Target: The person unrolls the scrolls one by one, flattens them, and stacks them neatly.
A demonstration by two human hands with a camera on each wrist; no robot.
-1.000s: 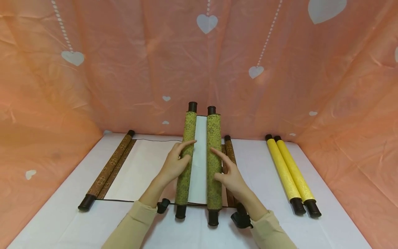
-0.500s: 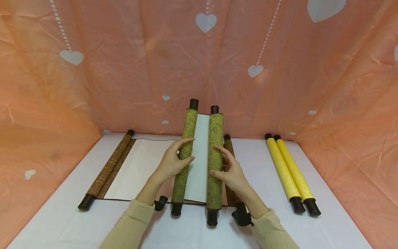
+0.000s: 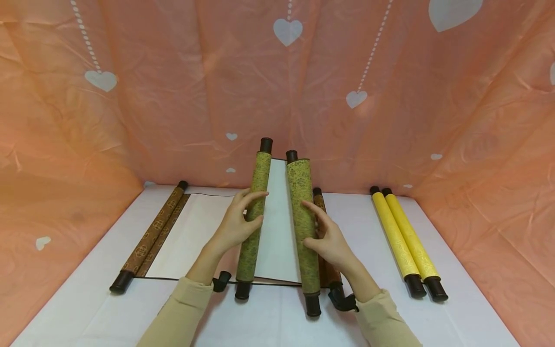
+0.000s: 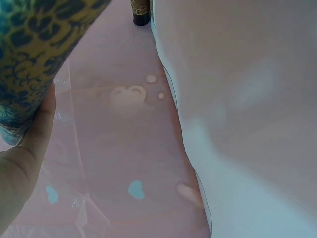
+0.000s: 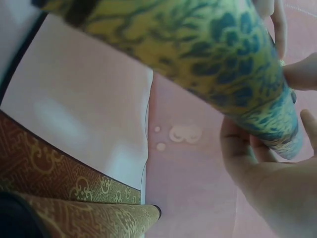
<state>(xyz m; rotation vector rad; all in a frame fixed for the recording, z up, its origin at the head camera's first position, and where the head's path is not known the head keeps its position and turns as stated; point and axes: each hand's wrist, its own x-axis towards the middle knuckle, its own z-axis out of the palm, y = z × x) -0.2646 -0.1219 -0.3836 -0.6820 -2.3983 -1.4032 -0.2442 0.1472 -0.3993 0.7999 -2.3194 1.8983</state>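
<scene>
Since the earlier frame, the near end of the right roller (image 3: 301, 193) had swung right, exposing more white sheet (image 3: 277, 231). Your left hand (image 3: 234, 221) and right hand (image 3: 333, 243) were part-closed, each curled round one roller of the green scroll (image 3: 260, 178). Uneven pull could have skewed or creased the sheet; a loosened grip could have dropped a roller. Green-yellow floral cloth (image 3: 309, 260) covered the rollers, with dark end knobs (image 3: 243, 290). The scroll was raised above the unrolled brown scroll (image 3: 152, 233), before the pink curtain (image 3: 260, 96).
</scene>
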